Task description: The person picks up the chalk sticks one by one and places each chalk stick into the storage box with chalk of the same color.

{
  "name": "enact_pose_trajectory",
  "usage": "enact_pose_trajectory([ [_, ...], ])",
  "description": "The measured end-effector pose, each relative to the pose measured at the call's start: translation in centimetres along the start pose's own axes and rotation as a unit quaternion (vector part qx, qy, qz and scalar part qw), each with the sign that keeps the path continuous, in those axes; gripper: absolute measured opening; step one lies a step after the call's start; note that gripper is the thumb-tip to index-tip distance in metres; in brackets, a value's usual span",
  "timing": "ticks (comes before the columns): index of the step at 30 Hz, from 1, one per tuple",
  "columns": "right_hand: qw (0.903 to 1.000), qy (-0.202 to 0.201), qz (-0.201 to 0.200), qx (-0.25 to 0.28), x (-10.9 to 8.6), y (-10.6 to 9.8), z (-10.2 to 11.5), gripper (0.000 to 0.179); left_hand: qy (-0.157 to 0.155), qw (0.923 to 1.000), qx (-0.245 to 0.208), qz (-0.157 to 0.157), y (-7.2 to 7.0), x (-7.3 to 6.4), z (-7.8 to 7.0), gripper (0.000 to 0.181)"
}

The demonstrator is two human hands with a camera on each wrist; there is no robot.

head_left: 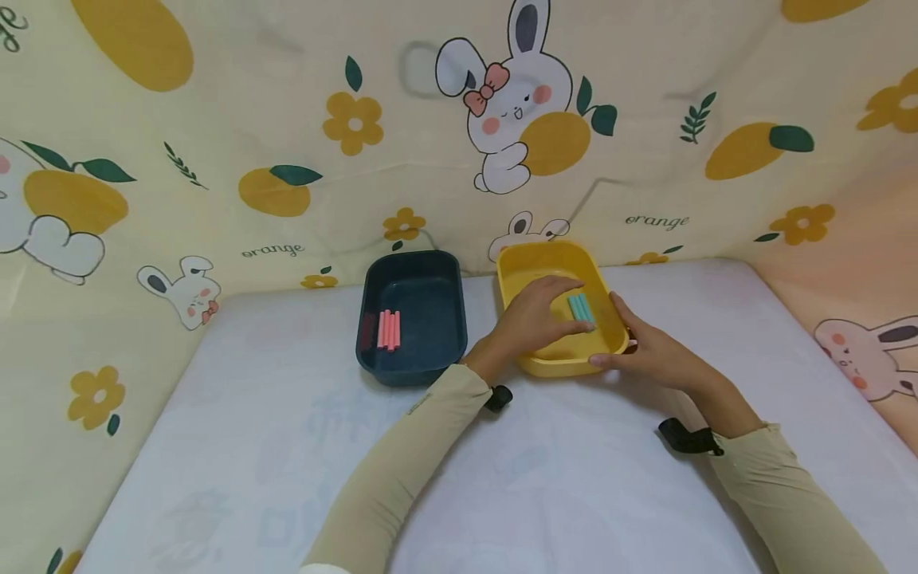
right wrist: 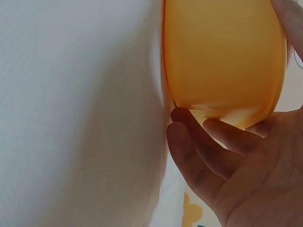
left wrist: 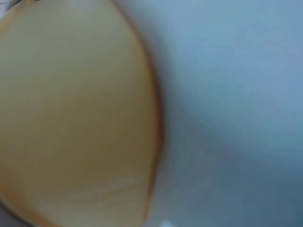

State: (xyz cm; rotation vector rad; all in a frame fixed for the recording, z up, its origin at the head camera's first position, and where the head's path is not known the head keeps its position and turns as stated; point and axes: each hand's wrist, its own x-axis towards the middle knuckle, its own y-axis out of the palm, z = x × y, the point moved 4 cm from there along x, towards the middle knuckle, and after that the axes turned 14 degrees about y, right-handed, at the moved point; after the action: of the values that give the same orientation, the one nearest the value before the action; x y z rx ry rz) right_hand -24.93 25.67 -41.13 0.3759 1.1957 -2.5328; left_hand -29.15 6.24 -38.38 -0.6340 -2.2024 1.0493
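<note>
A yellow plastic tray stands at the back of the table. Inside it, toward the right, lie several short teal sticks side by side, like pieces of chalk. My left hand reaches over the tray's left side, thumb and forefinger spread apart at either end of the teal sticks. At the tray's front right corner, my right hand holds it, with the thumb on the front wall and the fingers along the right side. In the right wrist view, curled fingers lie against the tray's outside.
A dark blue tray stands left of the yellow one, with several pink sticks lined up in its left half. The white-covered table meets a patterned cloth behind both trays.
</note>
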Motion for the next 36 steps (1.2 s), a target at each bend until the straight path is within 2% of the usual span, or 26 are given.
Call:
enact_pose_trajectory([
  [6, 1.0000, 0.005, -0.003, -0.004, 0.0, -0.1, -0.1, 0.114, 0.029, 0.9991, 0.018, -0.024, 0.1, -1.4, 0.5, 0.075],
  [11, 1.0000, 0.003, -0.007, -0.005, 0.0, -0.1, -0.2, 0.114, 0.061, 0.9976, 0.019, -0.027, -0.1, -2.4, 0.5, 0.077],
  [16, 0.9999, 0.007, -0.007, -0.009, 0.1, 0.0, -0.1, 0.115, 0.080, 0.9965, 0.020, -0.012, -0.6, -3.4, 0.1, 0.078],
  [20, 0.9999, 0.006, -0.006, -0.012, 0.2, 0.1, -0.1, 0.115, 0.055, 0.9985, 0.005, 0.001, -0.8, -4.2, 0.0, 0.078],
  [25, 1.0000, 0.005, -0.002, -0.006, 0.1, 0.1, 0.0, 0.116, 0.048, 0.9987, -0.016, 0.003, -0.9, -5.0, 0.0, 0.076],
  [28, 0.9999, 0.007, -0.003, -0.007, 0.1, 0.1, 0.0, 0.116, 0.066, 0.9977, -0.013, 0.011, -1.2, -5.7, -0.3, 0.076],
  [32, 0.9998, 0.016, -0.004, -0.013, 0.1, 0.1, 0.1, 0.116, 0.104, 0.9940, 0.019, 0.031, -1.9, -7.0, -0.6, 0.077],
  [36, 0.9996, 0.023, -0.005, -0.018, 0.1, 0.1, 0.2, 0.117, 0.117, 0.9909, 0.049, 0.045, -2.4, -8.5, -0.6, 0.079],
])
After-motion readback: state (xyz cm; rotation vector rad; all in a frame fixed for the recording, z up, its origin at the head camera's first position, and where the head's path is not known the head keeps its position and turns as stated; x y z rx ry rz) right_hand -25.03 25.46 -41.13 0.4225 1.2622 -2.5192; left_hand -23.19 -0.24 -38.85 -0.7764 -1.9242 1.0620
